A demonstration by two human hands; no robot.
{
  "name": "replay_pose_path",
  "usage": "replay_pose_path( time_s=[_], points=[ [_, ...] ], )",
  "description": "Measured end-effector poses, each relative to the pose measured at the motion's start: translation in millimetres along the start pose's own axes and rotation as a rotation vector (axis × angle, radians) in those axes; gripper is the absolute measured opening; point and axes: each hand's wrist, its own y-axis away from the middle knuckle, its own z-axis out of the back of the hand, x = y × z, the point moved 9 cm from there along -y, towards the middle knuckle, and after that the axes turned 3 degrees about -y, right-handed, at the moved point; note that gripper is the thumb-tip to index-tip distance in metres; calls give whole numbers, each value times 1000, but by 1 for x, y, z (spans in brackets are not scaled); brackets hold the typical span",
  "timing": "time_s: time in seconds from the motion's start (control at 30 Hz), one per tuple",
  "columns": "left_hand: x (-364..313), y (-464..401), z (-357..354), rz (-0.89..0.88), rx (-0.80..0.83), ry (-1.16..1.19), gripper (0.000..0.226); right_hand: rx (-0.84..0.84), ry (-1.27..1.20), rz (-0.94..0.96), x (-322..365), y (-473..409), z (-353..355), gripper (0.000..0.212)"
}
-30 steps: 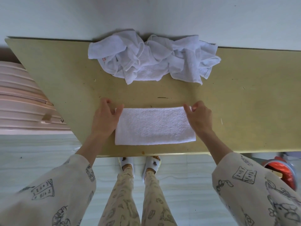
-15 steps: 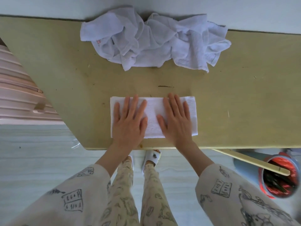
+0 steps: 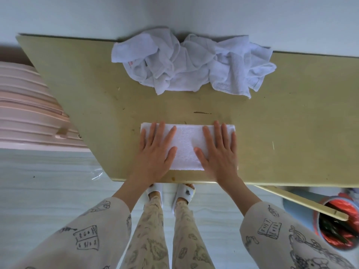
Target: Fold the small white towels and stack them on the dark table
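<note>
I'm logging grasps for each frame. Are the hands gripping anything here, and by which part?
Nothing is gripped. The left hand and right hand lie flat, fingers straight, on the folded towel, one toward each end.

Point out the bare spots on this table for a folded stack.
Bare table right of the right hand; another patch left of the left hand, below the crumpled towel pile. Crowded: the pile at the back, the folded towel under both hands.

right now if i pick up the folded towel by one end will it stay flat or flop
The folded towel would probably droop and unfold: it is soft terry, like the crumpled pile. It looks light. Both flat hands, left hand and right hand, suggest it needs pressing.
</note>
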Motion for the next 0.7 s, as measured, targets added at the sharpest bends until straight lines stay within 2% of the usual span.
replay_pose_path(
  time_s=[0.07, 0.13, 0.17, 0.27, 0.4, 0.53, 0.63, 0.7],
  points=[
    [16, 10, 20, 138, -119, 163, 54, -41, -82, -49, 3, 2, 10, 65],
    [39, 27, 41, 361, -280, 219, 45, -94, -160, -67, 18, 3, 20, 61],
    [50, 34, 44, 484, -303, 235, 42, -103, -173, -44, 30, 2, 21, 58],
    [66, 41, 33, 741, -171, 289, 43, -80, -128, 70, 62, -1, 8, 52],
    [68, 36, 25, 842, -63, 353, 45, -66, -53, 70, 63, -6, -10, 54],
    [66, 32, 20, 860, 25, 394, 38, -55, -42, 75, 64, -4, -12, 55],
    [63, 30, 25, 842, 41, 406, 33, -42, -37, 71, 65, -5, -12, 56],
    [63, 29, 29, 855, 31, 502, 26, -33, -38, 65, 64, -5, -12, 56]
  ],
)
